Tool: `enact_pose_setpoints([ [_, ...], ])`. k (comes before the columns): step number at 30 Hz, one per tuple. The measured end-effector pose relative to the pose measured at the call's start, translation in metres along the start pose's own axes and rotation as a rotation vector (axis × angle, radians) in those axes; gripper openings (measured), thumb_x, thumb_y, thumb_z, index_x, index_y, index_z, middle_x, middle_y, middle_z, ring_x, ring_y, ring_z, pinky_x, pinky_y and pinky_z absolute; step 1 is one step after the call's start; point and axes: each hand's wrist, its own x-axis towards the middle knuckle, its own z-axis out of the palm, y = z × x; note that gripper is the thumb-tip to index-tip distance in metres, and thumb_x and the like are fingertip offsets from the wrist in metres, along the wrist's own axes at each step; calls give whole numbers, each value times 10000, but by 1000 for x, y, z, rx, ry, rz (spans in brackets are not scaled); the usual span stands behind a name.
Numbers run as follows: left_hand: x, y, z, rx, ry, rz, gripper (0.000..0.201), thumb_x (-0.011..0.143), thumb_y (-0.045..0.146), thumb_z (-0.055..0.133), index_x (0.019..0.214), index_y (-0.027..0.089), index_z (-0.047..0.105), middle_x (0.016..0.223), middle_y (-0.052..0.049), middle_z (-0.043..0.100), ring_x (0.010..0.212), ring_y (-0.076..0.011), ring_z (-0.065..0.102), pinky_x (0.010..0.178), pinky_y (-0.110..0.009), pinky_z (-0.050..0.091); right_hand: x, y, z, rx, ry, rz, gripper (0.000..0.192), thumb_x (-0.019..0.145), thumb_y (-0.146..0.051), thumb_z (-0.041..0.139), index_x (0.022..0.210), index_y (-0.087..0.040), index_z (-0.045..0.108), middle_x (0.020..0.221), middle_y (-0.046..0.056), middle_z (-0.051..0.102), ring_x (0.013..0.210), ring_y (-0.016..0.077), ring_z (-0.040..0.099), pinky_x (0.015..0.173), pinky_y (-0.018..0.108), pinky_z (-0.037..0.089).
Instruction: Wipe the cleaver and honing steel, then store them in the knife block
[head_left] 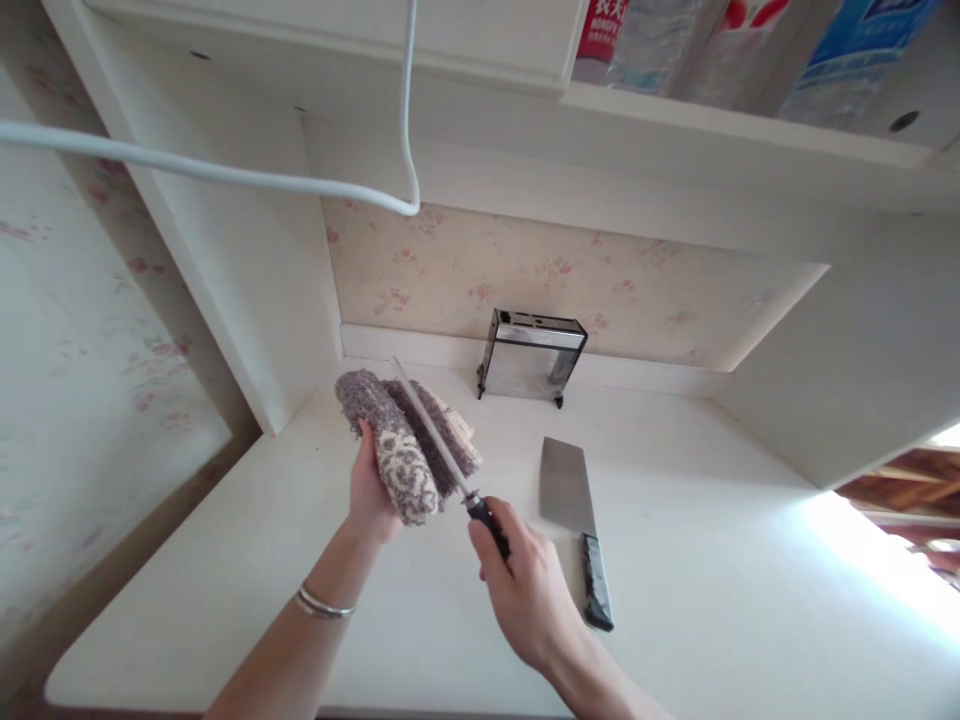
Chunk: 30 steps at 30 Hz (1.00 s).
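1. Right hand [525, 585], nearest: fist wrapped round black handle of slim steel honing rod [431, 432].
2. Left hand [371, 490]: clutching nubbly grey patterned cloth [405, 440], folded around rod's shaft.
3. Right of right hand: flat rectangular cleaver [568, 490], lying apart.
4. Beyond: shiny metal rack [531, 357] by wall; smooth white counter [735, 600] open rightward.

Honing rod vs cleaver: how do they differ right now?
The honing rod is thin and round; the cleaver is a broad flat blade. The rod is held up by the right hand, against the cloth in the left hand; the cleaver lies untouched on the counter. Both have dark handles.
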Motion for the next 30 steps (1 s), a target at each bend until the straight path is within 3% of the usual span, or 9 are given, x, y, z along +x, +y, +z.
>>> enact_pose_setpoints([
  [3, -2, -12, -3, 52, -19, -81, 554, 835, 584, 458, 1133, 144, 613, 1060, -102, 678, 1053, -279, 603, 971, -447, 438, 8, -2, 27, -196, -7, -78, 236, 944, -332, 349, 1065, -220, 518, 872, 37, 653, 688, 170, 603, 561, 236, 305],
  [6, 2, -14, -10, 92, -38, -107, 523, 843, 560, 464, 1082, 126, 631, 1011, -108, 688, 955, -262, 643, 910, -414, 486, 5, 1, 50, -300, -48, -83, 246, 956, -296, 300, 1058, -193, 498, 853, 50, 660, 630, 182, 611, 516, 256, 251],
  [10, 7, -9, -16, 103, 6, -61, 456, 844, 543, 476, 941, 138, 662, 823, -68, 700, 789, -222, 670, 831, -373, 524, -3, 4, 56, -263, -103, -60, 250, 963, -302, 293, 1105, -193, 468, 840, 46, 663, 662, 191, 621, 533, 259, 267],
  [14, 10, 1, -17, 82, 103, -7, 427, 848, 537, 470, 871, 156, 660, 749, -52, 689, 769, -225, 668, 801, -385, 529, -14, 6, 41, -133, -190, -3, 233, 960, -328, 305, 1075, -226, 481, 788, 17, 640, 637, 164, 582, 563, 247, 305],
  [18, 21, 20, -23, 44, 68, 46, 446, 862, 552, 420, 908, 175, 653, 812, -53, 702, 784, -236, 666, 803, -433, 519, -35, 19, 19, 42, -244, 68, 227, 938, -376, 362, 978, -228, 529, 745, -1, 596, 653, 135, 522, 609, 235, 346],
  [20, 26, 33, -27, 1, 71, 135, 473, 878, 561, 371, 928, 182, 649, 843, -48, 708, 812, -231, 663, 821, -436, 510, -49, 28, 5, 160, -256, 148, 249, 906, -418, 420, 1028, -229, 527, 675, -24, 537, 590, 114, 472, 566, 223, 342],
  [23, 30, 50, -30, -68, 104, 300, 482, 897, 560, 322, 939, 204, 645, 884, -22, 714, 881, -224, 653, 875, -453, 481, -64, 38, -14, 418, -229, 357, 418, 867, -490, 447, 1217, -266, 398, 655, -70, 450, 420, 62, 330, 411, 189, 261],
  [25, 28, 55, -29, -74, 103, 334, 490, 886, 583, 325, 973, 222, 644, 935, -18, 712, 943, -230, 638, 916, -473, 453, -67, 40, -24, 519, -205, 448, 427, 870, -518, 412, 1220, -276, 374, 666, -77, 436, 363, 43, 283, 355, 176, 232],
  [30, 18, 46, -22, -55, -23, 257, 467, 868, 583, 354, 1090, 269, 620, 1091, -38, 674, 1111, -238, 565, 976, -487, 399, -43, 47, -32, 389, -155, 360, 297, 901, -426, 361, 953, -205, 552, 589, -43, 448, 479, 105, 479, 483, 220, 426],
])
